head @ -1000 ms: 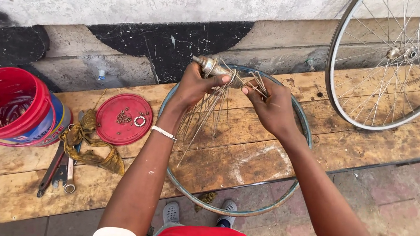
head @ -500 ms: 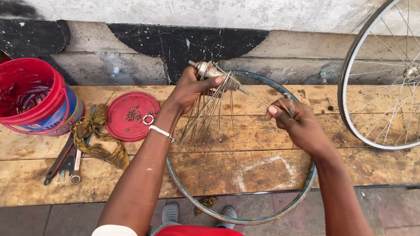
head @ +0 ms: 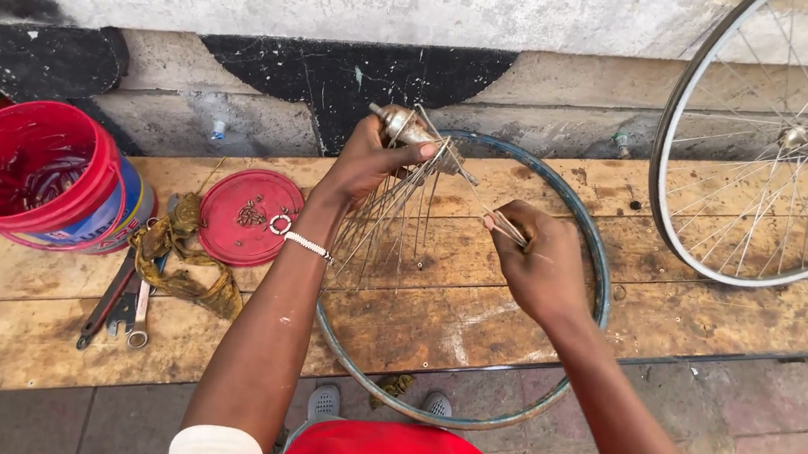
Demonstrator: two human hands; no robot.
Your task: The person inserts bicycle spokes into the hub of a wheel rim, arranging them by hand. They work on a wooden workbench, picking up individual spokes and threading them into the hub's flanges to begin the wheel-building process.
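My left hand (head: 366, 162) grips a metal wheel hub (head: 404, 124) held up over the wooden bench (head: 50, 324). A bundle of thin steel spokes (head: 380, 225) hangs down from the hub. My right hand (head: 541, 262) pinches one spoke (head: 487, 208) that runs up to the hub. Under both hands lies a bare blue-grey wheel rim (head: 466, 419), partly on the bench and partly over its front edge.
A red bucket (head: 38, 179) stands at the bench's left end. Beside it lie a red lid (head: 251, 217) with small parts, a dirty yellow rag (head: 181, 257) and spanners (head: 119, 305). A complete spoked wheel (head: 766, 140) leans against the wall at right.
My right hand has come away from the hub, down and to the right, drawing one spoke out from the bundle. The left hand keeps the hub raised.
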